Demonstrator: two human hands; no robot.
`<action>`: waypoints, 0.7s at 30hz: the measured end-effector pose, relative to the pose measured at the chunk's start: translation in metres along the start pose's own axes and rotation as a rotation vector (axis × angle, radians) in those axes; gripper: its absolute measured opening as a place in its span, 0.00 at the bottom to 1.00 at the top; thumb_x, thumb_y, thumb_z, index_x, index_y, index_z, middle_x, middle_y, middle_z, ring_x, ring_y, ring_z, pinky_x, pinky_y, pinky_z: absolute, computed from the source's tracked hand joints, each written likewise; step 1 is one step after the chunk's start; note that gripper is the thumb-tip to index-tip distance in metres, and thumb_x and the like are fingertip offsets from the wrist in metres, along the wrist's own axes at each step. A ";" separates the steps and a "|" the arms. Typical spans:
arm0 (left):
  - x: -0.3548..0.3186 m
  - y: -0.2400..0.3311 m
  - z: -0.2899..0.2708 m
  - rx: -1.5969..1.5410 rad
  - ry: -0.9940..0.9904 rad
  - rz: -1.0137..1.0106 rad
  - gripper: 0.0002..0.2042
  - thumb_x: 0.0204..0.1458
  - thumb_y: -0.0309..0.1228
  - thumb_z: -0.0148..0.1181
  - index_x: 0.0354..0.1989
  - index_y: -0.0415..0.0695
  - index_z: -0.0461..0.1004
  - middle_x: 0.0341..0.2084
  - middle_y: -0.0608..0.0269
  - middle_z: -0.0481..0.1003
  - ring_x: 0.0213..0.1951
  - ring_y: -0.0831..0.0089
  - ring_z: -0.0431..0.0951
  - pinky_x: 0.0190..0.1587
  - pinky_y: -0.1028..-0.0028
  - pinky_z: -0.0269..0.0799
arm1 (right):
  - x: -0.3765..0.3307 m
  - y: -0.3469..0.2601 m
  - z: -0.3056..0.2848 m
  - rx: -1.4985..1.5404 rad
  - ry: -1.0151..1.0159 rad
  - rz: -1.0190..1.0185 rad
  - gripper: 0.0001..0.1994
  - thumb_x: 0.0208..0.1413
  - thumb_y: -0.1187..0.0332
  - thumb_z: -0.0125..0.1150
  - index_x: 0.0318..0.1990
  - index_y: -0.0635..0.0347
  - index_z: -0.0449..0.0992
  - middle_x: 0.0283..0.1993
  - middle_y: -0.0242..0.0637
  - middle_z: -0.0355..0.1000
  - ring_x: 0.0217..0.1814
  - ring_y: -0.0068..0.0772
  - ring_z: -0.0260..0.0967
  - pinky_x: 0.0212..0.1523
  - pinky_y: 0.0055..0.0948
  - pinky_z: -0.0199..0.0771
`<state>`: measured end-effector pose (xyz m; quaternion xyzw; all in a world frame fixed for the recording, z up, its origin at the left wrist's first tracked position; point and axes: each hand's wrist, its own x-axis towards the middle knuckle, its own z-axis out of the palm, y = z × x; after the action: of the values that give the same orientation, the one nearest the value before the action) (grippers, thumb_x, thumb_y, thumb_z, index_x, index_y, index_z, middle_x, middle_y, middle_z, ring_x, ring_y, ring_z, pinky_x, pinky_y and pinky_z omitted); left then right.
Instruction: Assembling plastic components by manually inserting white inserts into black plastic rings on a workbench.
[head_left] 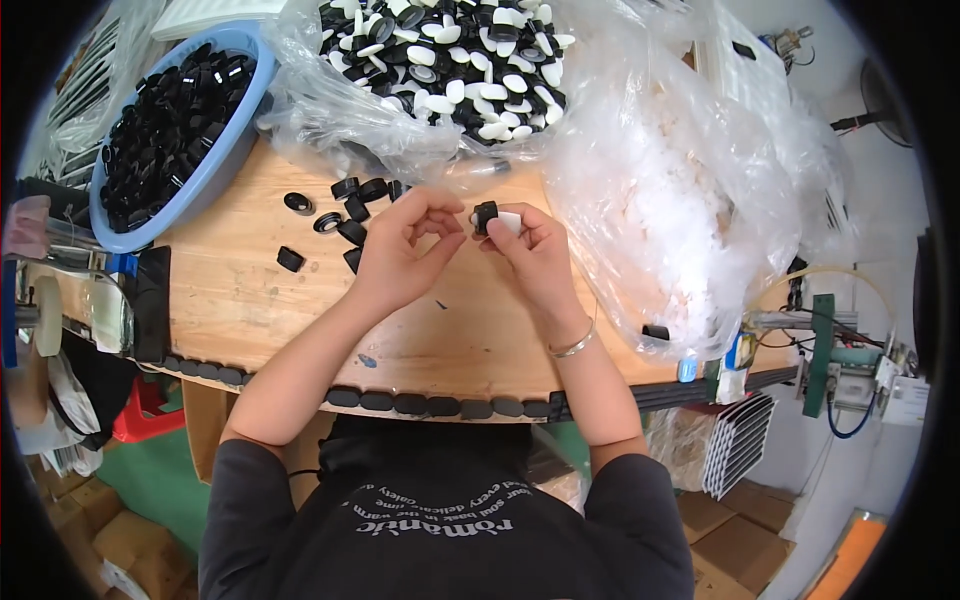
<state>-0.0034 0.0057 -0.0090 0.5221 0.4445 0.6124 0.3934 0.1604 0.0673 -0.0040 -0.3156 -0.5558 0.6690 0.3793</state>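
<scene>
My right hand pinches a small black plastic part with a white piece against it, over the middle of the wooden table. Just left of it is my left hand, its fingers curved and the thumb apart from the index finger, with nothing seen between them. Several loose black parts lie on the table beyond and beside my left hand. One black part sits apart, farther left.
A blue basin full of black parts stands at the far left. At the back, a clear plastic bag holds many black-and-white pieces. Another large bag with white contents covers the table's right side. Dark padding lines the front edge.
</scene>
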 end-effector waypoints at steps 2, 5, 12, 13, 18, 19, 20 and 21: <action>-0.001 -0.002 -0.002 -0.009 0.019 -0.028 0.12 0.47 0.11 0.55 0.39 0.38 0.71 0.35 0.65 0.71 0.38 0.79 0.73 0.42 0.79 0.70 | 0.000 0.002 0.001 -0.007 -0.008 -0.008 0.08 0.57 0.74 0.58 0.43 0.65 0.74 0.35 0.34 0.76 0.33 0.19 0.72 0.35 0.17 0.73; -0.003 -0.007 -0.002 0.024 -0.036 0.028 0.11 0.47 0.11 0.56 0.37 0.38 0.70 0.35 0.65 0.71 0.38 0.80 0.73 0.42 0.80 0.70 | -0.004 0.005 0.002 -0.023 -0.028 -0.004 0.08 0.57 0.74 0.57 0.44 0.65 0.74 0.37 0.35 0.76 0.35 0.20 0.73 0.36 0.17 0.73; -0.002 -0.006 0.001 -0.048 0.018 0.000 0.07 0.47 0.11 0.55 0.33 0.35 0.69 0.32 0.64 0.71 0.35 0.79 0.73 0.38 0.80 0.72 | -0.005 0.005 0.003 0.058 -0.084 -0.021 0.09 0.56 0.77 0.57 0.45 0.66 0.74 0.42 0.34 0.74 0.37 0.21 0.73 0.39 0.17 0.75; -0.001 -0.007 0.004 -0.035 0.018 -0.001 0.07 0.48 0.11 0.54 0.33 0.35 0.69 0.32 0.64 0.70 0.34 0.80 0.72 0.37 0.80 0.71 | -0.006 0.005 0.000 0.066 -0.082 -0.023 0.09 0.56 0.77 0.57 0.45 0.66 0.74 0.42 0.34 0.74 0.37 0.21 0.73 0.39 0.17 0.75; -0.003 -0.003 0.001 -0.020 -0.014 -0.050 0.05 0.52 0.14 0.52 0.32 0.38 0.66 0.29 0.67 0.67 0.31 0.82 0.68 0.33 0.82 0.65 | -0.007 0.004 0.010 0.030 0.016 -0.102 0.11 0.53 0.81 0.59 0.43 0.66 0.67 0.41 0.38 0.73 0.38 0.20 0.72 0.37 0.17 0.75; -0.003 -0.001 0.002 -0.011 -0.018 -0.112 0.05 0.54 0.16 0.52 0.32 0.39 0.65 0.27 0.67 0.66 0.30 0.82 0.66 0.33 0.82 0.63 | -0.006 0.002 0.012 0.031 0.018 -0.103 0.11 0.53 0.81 0.59 0.43 0.66 0.67 0.41 0.38 0.73 0.38 0.20 0.72 0.37 0.17 0.75; -0.003 -0.002 0.001 -0.009 -0.018 -0.112 0.05 0.54 0.16 0.52 0.32 0.39 0.65 0.27 0.67 0.66 0.30 0.82 0.66 0.33 0.82 0.63 | -0.006 0.000 0.015 0.057 0.070 -0.135 0.12 0.53 0.81 0.59 0.43 0.65 0.65 0.41 0.38 0.73 0.38 0.20 0.72 0.36 0.17 0.75; -0.003 -0.004 0.001 -0.017 -0.015 -0.132 0.04 0.55 0.17 0.51 0.33 0.40 0.64 0.27 0.68 0.66 0.30 0.83 0.65 0.33 0.83 0.63 | -0.006 -0.001 0.017 0.083 0.123 -0.167 0.14 0.52 0.82 0.60 0.42 0.63 0.62 0.40 0.39 0.73 0.37 0.20 0.72 0.36 0.17 0.75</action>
<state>-0.0015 0.0039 -0.0136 0.4930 0.4695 0.5850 0.4408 0.1493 0.0542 0.0005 -0.2927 -0.5278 0.6368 0.4799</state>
